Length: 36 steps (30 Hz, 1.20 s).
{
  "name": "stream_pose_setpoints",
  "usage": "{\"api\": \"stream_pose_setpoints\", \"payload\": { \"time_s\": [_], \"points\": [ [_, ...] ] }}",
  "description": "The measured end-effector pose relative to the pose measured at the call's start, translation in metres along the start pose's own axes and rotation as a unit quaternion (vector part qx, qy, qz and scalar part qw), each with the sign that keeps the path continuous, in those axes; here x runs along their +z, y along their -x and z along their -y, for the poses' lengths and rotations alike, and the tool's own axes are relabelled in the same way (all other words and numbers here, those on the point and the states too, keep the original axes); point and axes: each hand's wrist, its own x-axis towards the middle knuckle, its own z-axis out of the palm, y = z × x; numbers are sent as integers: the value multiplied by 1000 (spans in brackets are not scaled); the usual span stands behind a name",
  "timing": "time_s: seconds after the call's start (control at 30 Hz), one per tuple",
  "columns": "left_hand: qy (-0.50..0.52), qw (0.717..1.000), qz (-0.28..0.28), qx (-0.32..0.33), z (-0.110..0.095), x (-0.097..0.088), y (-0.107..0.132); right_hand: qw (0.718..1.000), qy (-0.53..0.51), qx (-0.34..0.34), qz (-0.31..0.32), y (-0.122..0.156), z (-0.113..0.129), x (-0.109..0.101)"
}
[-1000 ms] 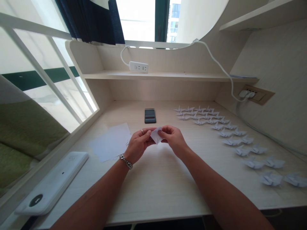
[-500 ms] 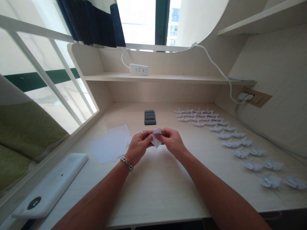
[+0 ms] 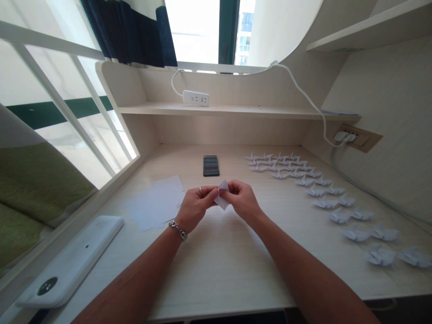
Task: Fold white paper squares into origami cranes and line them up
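Folded paper (image 3: pixel 222 204) (its sides covered) is pinched by both hands (image 3: pixel 194 204) (image 3: pixel 245 199).

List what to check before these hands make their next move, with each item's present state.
1. Left hand gripping the folded paper: ok.
2. Right hand gripping it too: ok.
3. Paper's creases sharp: cannot tell, too small and partly covered by fingers.
4. Left hand clear of the white sheets: cannot tell, it overlaps their edge in view.
5. Paper cranes apart from the right hand: ok, off to its right.
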Motion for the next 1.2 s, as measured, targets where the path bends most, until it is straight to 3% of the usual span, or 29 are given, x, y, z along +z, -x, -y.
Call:
{"api": "stream_pose_setpoints", "payload": {
  "time_s": [0.37,0.87,1.2],
  "points": [
    [-16,1000,6,-3,-2,0,1,999,45,-28,-10,2,1,0],
    [81,996,-2,-28,-3,4,1,999,36,-21,-20,2,1,0],
    [83,996,0,-28,-1,3,0,997,64,-29,-25,2,2,-1]
  ]
}}
